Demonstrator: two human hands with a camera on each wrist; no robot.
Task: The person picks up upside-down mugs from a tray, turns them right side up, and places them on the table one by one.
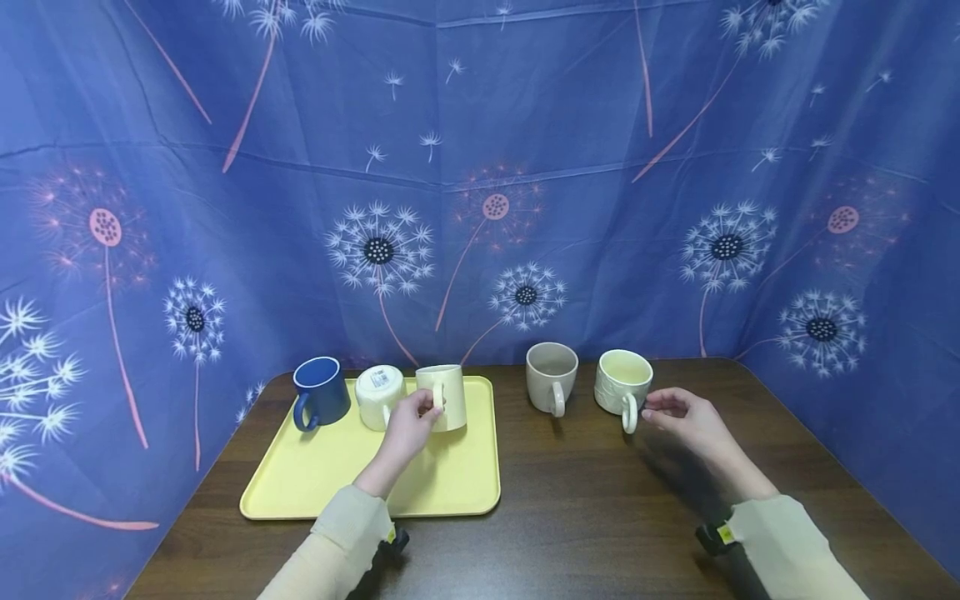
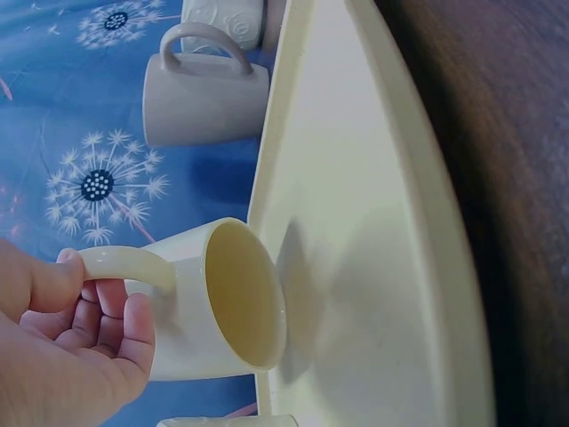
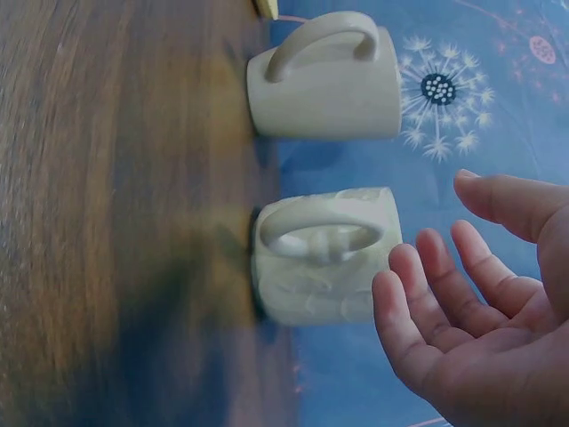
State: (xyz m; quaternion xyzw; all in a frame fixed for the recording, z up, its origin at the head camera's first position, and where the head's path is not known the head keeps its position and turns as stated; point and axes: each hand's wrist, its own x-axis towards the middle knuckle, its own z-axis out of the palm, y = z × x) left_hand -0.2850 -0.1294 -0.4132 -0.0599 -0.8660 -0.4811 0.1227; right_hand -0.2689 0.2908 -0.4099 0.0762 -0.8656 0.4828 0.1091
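Note:
My left hand [image 1: 408, 421] pinches the handle of a plain cream mug [image 1: 453, 400] over the tray. That mug is turned over, its opening [image 2: 244, 298] facing down and its rim close over the tray surface. Beside it on the tray, a white mug [image 1: 378, 396] rests upside down, with a label on its base. My right hand [image 1: 690, 421], its fingers relaxed and parted and nothing between them, is by the handle of an upright cream mug with a raised pattern [image 3: 329, 289]. A plain grey-beige mug [image 1: 547, 379] stands upright to its left.
The yellow tray [image 1: 322, 492] lies on the left of the dark wood table [image 1: 585, 517]. An upright blue mug [image 1: 322, 392] is at the tray's back left corner. A blue dandelion-print cloth [image 1: 600, 233] hangs behind the table and along both sides.

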